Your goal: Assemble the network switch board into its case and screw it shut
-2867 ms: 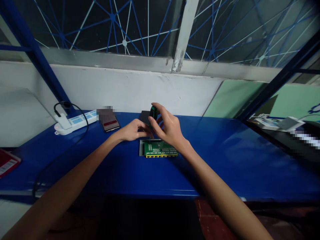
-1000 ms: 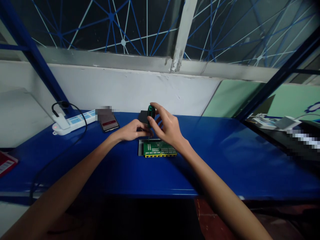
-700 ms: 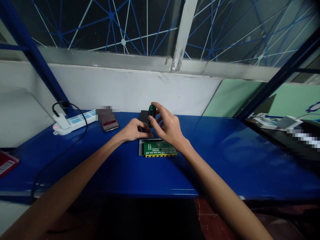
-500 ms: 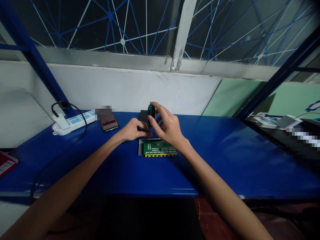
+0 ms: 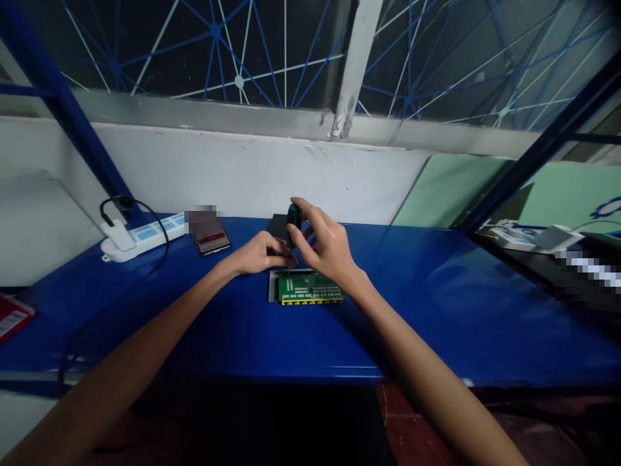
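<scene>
A green circuit board (image 5: 310, 288) with yellow connectors along its near edge lies in a grey tray on the blue table (image 5: 436, 310). My right hand (image 5: 324, 247) is closed round a small green-handled screwdriver (image 5: 293, 219) held upright, its thin shaft pointing down at the board's far left corner. My left hand (image 5: 255, 254) rests at the board's far left edge with its fingers pinched together near the screwdriver's tip. What those fingers hold is hidden. A dark box (image 5: 278, 226) stands just behind both hands.
A white power strip (image 5: 140, 235) with a plugged black cable lies at the far left of the table, a phone (image 5: 212, 240) beside it. A red packet (image 5: 12, 317) sits at the left edge. Papers and devices lie on a bench (image 5: 548, 241) at the right.
The screwdriver handle has twisted slightly between my right fingers. Both hands stay over the board's far left corner, and the board has not shifted.
</scene>
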Demonstrator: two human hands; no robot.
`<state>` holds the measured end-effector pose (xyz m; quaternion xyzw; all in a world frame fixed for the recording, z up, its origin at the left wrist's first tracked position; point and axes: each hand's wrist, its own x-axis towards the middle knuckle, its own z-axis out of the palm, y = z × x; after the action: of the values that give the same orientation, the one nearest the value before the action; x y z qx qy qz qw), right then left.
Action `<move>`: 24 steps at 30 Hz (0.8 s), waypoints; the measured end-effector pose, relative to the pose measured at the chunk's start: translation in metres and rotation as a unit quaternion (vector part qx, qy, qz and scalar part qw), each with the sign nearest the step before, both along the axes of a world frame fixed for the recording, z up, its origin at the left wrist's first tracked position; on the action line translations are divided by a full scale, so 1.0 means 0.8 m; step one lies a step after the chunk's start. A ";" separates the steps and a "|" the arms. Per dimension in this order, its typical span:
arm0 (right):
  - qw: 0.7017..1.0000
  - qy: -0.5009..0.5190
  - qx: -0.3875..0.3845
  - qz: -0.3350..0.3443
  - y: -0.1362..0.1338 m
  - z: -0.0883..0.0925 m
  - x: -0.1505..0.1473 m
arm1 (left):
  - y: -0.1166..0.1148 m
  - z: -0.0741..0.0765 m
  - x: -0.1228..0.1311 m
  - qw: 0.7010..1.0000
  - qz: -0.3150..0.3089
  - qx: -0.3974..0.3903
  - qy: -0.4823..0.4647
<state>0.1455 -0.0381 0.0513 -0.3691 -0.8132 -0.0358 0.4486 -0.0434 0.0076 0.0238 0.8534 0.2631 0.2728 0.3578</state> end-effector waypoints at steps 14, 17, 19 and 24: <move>1.000 -0.001 -0.005 0.000 -0.001 0.001 0.000 | -0.008 0.008 0.003 0.999 -0.013 0.011 0.028; 1.000 -0.001 -0.004 -0.001 -0.002 0.002 0.000 | -0.008 0.006 0.004 0.999 0.040 0.006 0.018; 1.000 -0.002 -0.003 -0.004 -0.002 0.002 0.000 | -0.007 0.005 0.003 0.998 0.063 0.003 0.013; 1.000 -0.006 -0.009 -0.011 -0.004 0.003 -0.001 | -0.005 0.004 0.001 0.999 0.049 0.004 0.001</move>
<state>0.1449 -0.0411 0.0538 -0.3813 -0.8123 -0.0356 0.4400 -0.0426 0.0033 0.0270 0.8414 0.3037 0.2902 0.3401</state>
